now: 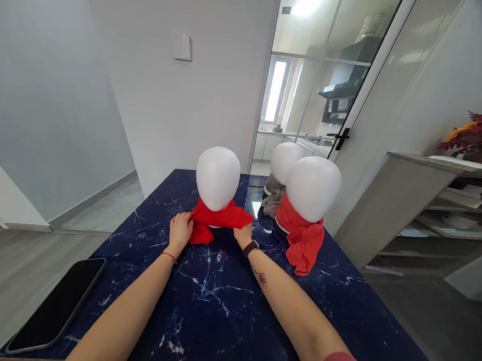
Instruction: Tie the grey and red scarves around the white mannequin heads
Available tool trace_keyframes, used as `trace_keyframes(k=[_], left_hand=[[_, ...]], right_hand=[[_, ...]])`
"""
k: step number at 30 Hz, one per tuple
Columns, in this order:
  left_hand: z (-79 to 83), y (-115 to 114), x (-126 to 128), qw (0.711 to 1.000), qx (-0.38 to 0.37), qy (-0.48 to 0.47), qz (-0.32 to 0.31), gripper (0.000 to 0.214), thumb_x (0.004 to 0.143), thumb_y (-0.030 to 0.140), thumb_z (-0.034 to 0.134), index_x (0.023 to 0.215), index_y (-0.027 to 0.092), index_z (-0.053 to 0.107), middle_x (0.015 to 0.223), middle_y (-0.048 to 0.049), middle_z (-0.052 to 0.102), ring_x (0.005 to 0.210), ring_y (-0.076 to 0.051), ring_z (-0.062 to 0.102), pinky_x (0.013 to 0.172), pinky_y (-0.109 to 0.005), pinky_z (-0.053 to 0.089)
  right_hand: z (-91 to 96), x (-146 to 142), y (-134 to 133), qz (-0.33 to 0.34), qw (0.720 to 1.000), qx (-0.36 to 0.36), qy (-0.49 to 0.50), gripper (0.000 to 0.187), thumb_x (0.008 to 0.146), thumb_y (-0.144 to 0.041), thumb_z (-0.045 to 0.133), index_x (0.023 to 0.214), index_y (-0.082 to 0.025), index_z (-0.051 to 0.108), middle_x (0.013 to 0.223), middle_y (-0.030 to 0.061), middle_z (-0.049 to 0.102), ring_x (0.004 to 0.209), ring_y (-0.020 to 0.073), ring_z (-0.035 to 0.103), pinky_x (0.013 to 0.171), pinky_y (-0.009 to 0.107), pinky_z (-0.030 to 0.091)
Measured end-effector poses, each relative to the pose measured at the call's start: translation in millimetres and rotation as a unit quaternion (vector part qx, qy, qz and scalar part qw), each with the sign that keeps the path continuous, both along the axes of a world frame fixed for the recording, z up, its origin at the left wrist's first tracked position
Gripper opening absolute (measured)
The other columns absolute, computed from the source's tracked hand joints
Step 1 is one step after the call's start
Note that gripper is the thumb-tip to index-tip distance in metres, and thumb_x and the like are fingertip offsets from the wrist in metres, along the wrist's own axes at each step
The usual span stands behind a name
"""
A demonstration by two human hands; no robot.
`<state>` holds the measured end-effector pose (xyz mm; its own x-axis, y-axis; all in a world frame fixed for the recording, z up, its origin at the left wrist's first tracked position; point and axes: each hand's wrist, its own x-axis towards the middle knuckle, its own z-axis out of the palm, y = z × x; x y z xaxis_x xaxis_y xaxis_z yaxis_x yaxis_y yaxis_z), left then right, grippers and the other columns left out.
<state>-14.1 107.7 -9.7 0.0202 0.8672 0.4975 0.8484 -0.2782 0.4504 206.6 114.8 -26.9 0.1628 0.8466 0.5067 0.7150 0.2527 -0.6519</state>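
A white mannequin head [217,179] stands upright at the middle of the table, a bright red scarf [222,217] wrapped about its neck. My left hand [180,231] is closed on the scarf at the left side of the neck, where one end hangs down to the tabletop. On the other side, my right hand [243,234] grips the scarf's right part; the cloth covers most of its fingers. To the right stands another white mannequin head [314,186] with a knotted red scarf [304,245]. Behind it is a third head [286,160] with a grey-brown scarf [273,194].
The dark blue marbled table [210,321] bears a black smartphone [59,305] at its left front edge. A wall with a switch [183,48] and a glass door [315,70] lie beyond. At the right stands a shelf unit [422,187] with stacked items and red-orange flowers [475,133].
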Motion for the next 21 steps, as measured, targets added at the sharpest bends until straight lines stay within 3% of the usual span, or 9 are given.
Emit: trace_keyframes(k=[2, 5, 11, 16, 21], left_hand=[[-2.0, 2.7, -2.4, 0.999, -0.005, -0.033, 0.014, 0.035, 0.082, 0.017, 0.039, 0.107, 0.020, 0.064, 0.102, -0.0093, 0.066, 0.101, -0.027, 0.056, 0.093, -0.044, 0.040], [-6.6, 7.4, -6.3, 0.995, -0.012, -0.095, 0.033, 0.039, 0.082, 0.015, 0.037, 0.111, 0.018, 0.062, 0.107, -0.0094, 0.067, 0.100, -0.025, 0.059, 0.091, -0.040, 0.043], [-16.7, 17.2, -21.3, 0.966, 0.004, -0.236, 0.105, 0.042, 0.078, 0.010, 0.036, 0.112, 0.016, 0.060, 0.109, -0.0097, 0.066, 0.098, -0.022, 0.061, 0.088, -0.034, 0.047], [-24.5, 27.0, -32.6, 0.935, 0.022, -0.322, 0.148, 0.044, 0.076, 0.009, 0.037, 0.115, 0.017, 0.054, 0.105, -0.0076, 0.064, 0.096, -0.018, 0.060, 0.088, -0.032, 0.047], [-23.3, 27.2, -33.0, 0.931, 0.024, -0.338, 0.135, 0.041, 0.077, 0.014, 0.040, 0.116, 0.018, 0.052, 0.107, -0.0087, 0.061, 0.096, -0.018, 0.059, 0.086, -0.034, 0.047]], right_hand=[[0.6, 1.8, 1.3, -0.005, 1.000, -0.017, 0.012, 0.021, 0.078, -0.017, 0.048, 0.084, -0.015, 0.068, 0.090, 0.0107, 0.069, 0.086, 0.0209, 0.061, 0.075, 0.027, 0.042], [2.4, 4.9, 3.7, -0.026, 0.998, -0.052, 0.037, 0.019, 0.078, -0.020, 0.048, 0.075, -0.016, 0.067, 0.082, 0.0112, 0.070, 0.080, 0.0208, 0.062, 0.069, 0.025, 0.040], [6.8, 21.2, 13.4, -0.078, 0.987, -0.063, 0.129, 0.052, 0.090, -0.045, 0.027, 0.062, -0.018, 0.060, 0.069, 0.0081, 0.067, 0.064, 0.0170, 0.058, 0.060, 0.024, 0.037], [2.1, 36.6, 21.2, -0.110, 0.975, -0.027, 0.191, 0.052, 0.089, -0.050, 0.024, 0.077, -0.015, 0.060, 0.077, 0.0081, 0.067, 0.070, 0.0173, 0.059, 0.063, 0.024, 0.041], [5.5, 30.2, 15.9, -0.133, 0.974, 0.033, 0.178, 0.041, 0.083, -0.046, 0.045, 0.104, -0.011, 0.054, 0.106, 0.0158, 0.059, 0.092, 0.0204, 0.056, 0.082, 0.030, 0.042]])
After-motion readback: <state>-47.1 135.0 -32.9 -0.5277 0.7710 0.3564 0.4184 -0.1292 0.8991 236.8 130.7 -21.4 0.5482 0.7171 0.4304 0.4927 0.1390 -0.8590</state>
